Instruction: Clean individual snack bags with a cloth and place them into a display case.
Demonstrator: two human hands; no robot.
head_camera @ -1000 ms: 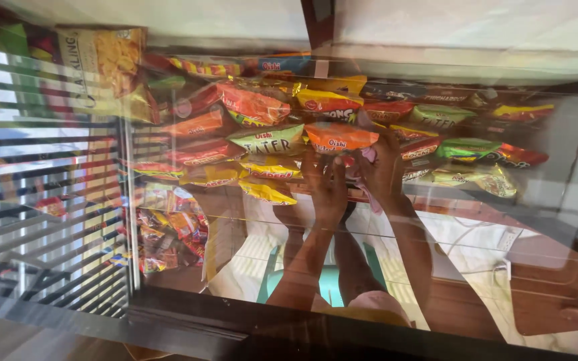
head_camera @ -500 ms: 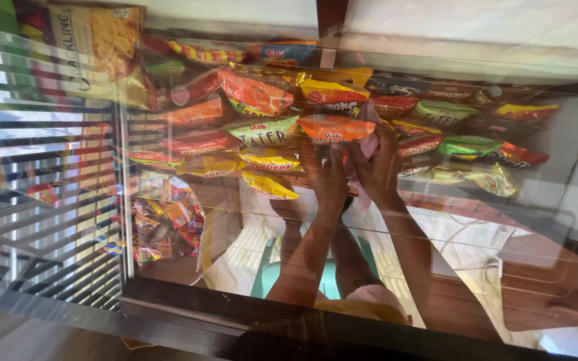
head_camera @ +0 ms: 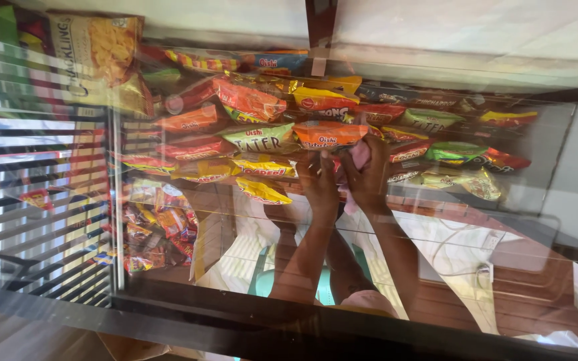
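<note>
Both hands, left hand (head_camera: 319, 184) and right hand (head_camera: 369, 177), grip a crinkly orange foil snack bag (head_camera: 329, 134) among glossy packets (head_camera: 262, 137).

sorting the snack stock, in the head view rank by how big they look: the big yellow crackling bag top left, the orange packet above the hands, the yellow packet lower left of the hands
1. big yellow crackling bag, though it sits nearer the camera
2. orange packet
3. yellow packet, only slightly smaller, so unsure

Glass reflections smear whole view. Pink cloth (head_camera: 359, 160) mostly hidden between left hand (head_camera: 320, 182) and right hand (head_camera: 371, 175); grip unclear. Orange snack bag (head_camera: 329, 134) lower edge covered by fingertips. Forearms cut by dark frame (head_camera: 249, 321) below hands. Packets (head_camera: 148, 227) far left of hands too blurred to identify.
</note>
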